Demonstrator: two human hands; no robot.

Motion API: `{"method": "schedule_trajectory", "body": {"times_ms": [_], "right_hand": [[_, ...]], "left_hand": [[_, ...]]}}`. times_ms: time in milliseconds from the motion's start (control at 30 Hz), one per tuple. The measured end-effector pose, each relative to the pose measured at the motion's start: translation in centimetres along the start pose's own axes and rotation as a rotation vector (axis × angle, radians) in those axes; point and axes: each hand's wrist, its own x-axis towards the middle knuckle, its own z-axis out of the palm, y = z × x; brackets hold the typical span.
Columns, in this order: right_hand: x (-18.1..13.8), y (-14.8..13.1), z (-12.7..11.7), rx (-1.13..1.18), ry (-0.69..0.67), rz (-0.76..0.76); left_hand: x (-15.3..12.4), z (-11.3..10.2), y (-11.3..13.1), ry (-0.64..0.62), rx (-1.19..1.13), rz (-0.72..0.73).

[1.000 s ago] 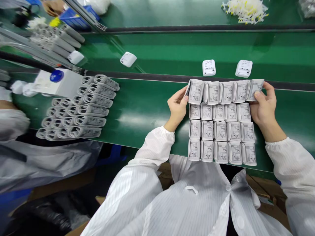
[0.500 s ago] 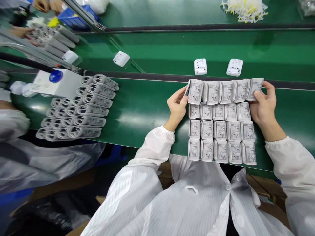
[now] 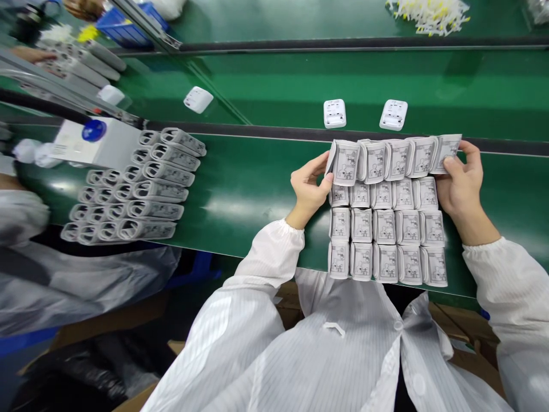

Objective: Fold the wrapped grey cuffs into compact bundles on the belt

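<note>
- Fingers [image 3: 309, 170] on both hands are pinching the ends of a row of five folded white packs [image 3: 388, 160], with the thumbs pressing on top. The left hand [image 3: 307, 191] is gripping the far-left pack and the right hand [image 3: 460, 186] the far-right one. Nothing seems to be supporting the middle, so a slackening pinch could be sending packs tumbling.
- Green conveyor belt [image 3: 253, 171] is carrying all of this. Can't tell if it's running, but if it is, it could be dragging things out of line.
- Block of packs [image 3: 384, 243] is sitting on the belt right below the pinched row and touching it, three rows of five. A snagged edge could be knocking those crooked.
- Grey moulded casings [image 3: 158, 191] are lying in tidy rows further left, with a co-worker's sleeve [image 3: 23, 217] just beside them. A stray elbow could be scattering them.
- Small white plastic unit [image 3: 334, 113] is sitting on the upper belt past a black rail [image 3: 300, 133]. A pack slipping over that rail could be riding off with it.
</note>
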Motion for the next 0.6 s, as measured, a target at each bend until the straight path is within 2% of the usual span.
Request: {"method": "schedule_trajectory", "body": {"times_ms": [167, 367, 600], "right_hand": [[-0.11, -0.23, -0.09, -0.019, -0.022, -0.005], [-0.08, -0.02, -0.20, -0.012, -0.023, -0.008], [-0.08, -0.04, -0.15, -0.021, -0.032, -0.011]], "left_hand": [[-0.08, 0.09, 0.33, 0.007, -0.002, 0.069], [-0.29, 0.06, 0.22, 0.003, 0.007, 0.023], [-0.20, 0.16, 0.35, 0.003, -0.019, 0.046]]}}
